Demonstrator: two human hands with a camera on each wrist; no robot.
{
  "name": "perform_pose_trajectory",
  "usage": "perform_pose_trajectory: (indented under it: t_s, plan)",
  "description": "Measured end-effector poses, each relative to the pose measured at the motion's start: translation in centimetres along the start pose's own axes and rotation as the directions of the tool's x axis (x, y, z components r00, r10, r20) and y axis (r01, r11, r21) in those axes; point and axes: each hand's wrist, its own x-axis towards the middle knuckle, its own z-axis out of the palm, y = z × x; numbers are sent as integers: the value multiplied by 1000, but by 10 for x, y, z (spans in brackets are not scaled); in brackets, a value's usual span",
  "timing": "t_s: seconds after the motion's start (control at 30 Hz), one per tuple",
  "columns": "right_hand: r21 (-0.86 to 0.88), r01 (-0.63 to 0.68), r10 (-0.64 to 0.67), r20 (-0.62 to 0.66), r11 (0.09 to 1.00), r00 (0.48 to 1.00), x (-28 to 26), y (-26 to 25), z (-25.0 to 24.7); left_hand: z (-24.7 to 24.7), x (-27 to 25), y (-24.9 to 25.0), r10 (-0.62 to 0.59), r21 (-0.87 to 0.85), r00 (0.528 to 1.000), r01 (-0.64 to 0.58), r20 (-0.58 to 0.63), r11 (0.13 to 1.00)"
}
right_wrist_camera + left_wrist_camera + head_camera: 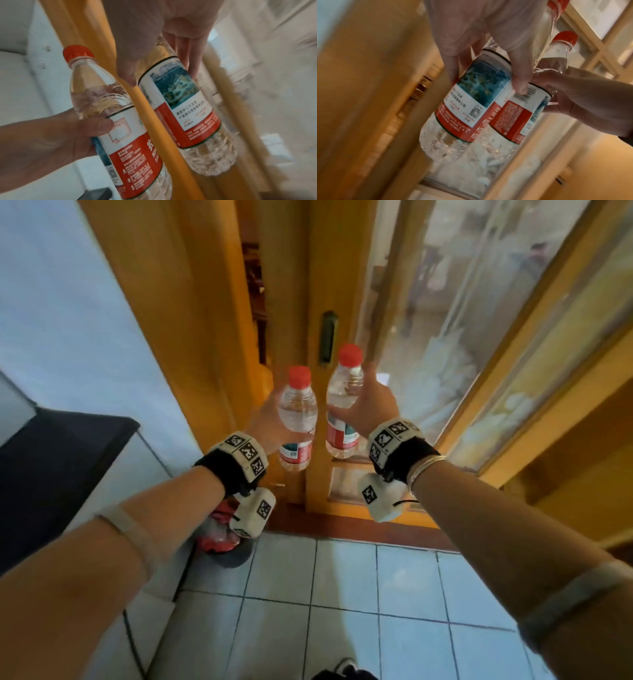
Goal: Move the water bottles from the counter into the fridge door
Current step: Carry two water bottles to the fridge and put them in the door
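My left hand (270,419) grips one bottle (297,419), right hand (368,409) another bottle (342,405) — side by side, before a wooden door (342,285), tiled floor (342,594) below.

We hold both arms stretched out ahead of us, forearms converging so the two hands sit close together at about the same height. Our left hand (270,422) is curled round a bottle (297,419), thumb laid across the label and fingers (520,75) wrapped round the far side. Our right hand (368,405) grips a second bottle (342,409) the same way, a little higher. Each wrist wears a black band with patterned white blocks, and thin bangles ring our right forearm just behind it.
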Motion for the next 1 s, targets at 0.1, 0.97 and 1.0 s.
perform_pose_trajectory:
  t_s: [0.1,0.97,1.0]
  plan:
    - [-15,-52,50,-78,999,996,-3,52,-47,56,17,38,43,-80,996,-36,82,996]
    - [175,-641,579,-645,747,499,-70,376,-348,473,121,355,517,-353,470,-396,715,848]
    - [206,-651,594,-661,731,458,-73,384,-356,485,121,367,531,-356,453,-417,716,836]
